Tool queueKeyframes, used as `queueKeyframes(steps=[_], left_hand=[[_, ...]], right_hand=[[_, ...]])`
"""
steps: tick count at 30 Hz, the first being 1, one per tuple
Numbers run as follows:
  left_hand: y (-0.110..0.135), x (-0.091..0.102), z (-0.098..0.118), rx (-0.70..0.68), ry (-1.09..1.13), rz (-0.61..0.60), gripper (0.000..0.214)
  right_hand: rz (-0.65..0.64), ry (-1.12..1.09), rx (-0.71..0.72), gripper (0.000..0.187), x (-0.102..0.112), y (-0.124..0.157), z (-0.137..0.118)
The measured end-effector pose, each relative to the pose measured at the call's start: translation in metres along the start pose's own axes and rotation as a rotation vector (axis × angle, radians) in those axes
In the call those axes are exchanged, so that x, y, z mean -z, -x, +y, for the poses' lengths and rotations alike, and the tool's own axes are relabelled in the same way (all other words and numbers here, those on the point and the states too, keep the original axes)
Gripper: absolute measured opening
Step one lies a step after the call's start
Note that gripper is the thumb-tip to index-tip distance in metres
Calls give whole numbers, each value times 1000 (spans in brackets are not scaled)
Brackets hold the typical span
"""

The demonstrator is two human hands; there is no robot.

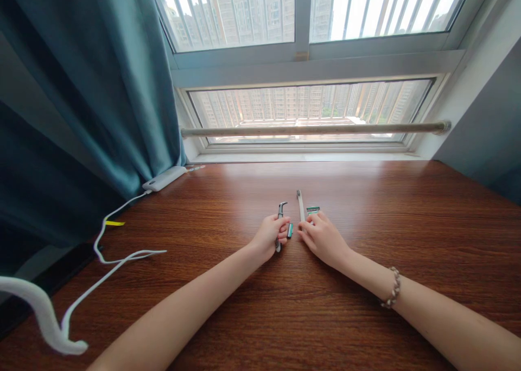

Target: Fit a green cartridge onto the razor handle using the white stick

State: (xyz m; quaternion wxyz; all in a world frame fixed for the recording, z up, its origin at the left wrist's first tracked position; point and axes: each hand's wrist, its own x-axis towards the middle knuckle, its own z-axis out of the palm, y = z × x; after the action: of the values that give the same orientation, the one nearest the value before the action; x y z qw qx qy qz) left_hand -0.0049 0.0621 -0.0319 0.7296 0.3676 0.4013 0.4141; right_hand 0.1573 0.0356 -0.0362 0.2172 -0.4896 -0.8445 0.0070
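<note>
My left hand (272, 234) is closed around a dark grey handle with a bent neck (280, 210), like a razor handle; its lower end shows below my fingers. At those fingertips is a small teal and black razor cartridge (290, 230); whether they grip it too, I cannot tell. My right hand (323, 239) has its fingers bent over the lower end of a white toothbrush (300, 205), whose dark bristle head points toward the window. Just beyond my right knuckles lies a green and black razor head (313, 209), partly hidden by the hand.
A brown wood-grain tabletop (244, 306) reaches to the window (309, 110), which has a rail across it. At the left are a white power strip (165, 179), a white cable (118, 262), a thick white curved stand (40, 311) and a blue curtain (122, 89).
</note>
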Motion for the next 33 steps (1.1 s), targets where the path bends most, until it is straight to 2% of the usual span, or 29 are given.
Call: queueKeyframes(steps=[8,12,14,16,18,21,23,27,30,33], left_hand=[[0,-3,2,-24,-29,-11,20],[3,-6,6,-93,-56,5,29],[4,-6,8,-142,-65,29,30],[4,-6,10,-206,-98,51,31],[5,-6,13,-285,-178,62,31],[9,-5,16,-416,-336,52,30],[15,-4,17,-497,-430,41,27],[29,4,13,-629,-658,83,23],[37,11,8,-689,-783,117,22],[40,15,4,-712,-814,127,20]], right_hand=[[39,-232,-130,14,-9,1,5],[142,-329,-214,35,-8,-1,8],[212,-544,-301,48,-2,-4,7],[260,-850,-380,54,6,-7,5],[245,-1119,-415,51,16,-10,1],[181,-1353,-432,35,31,-12,-4],[138,-1394,-443,24,39,-8,-5],[73,-1315,-439,11,44,13,4],[88,-1244,-449,7,40,32,16],[141,-1136,-413,7,33,43,26]])
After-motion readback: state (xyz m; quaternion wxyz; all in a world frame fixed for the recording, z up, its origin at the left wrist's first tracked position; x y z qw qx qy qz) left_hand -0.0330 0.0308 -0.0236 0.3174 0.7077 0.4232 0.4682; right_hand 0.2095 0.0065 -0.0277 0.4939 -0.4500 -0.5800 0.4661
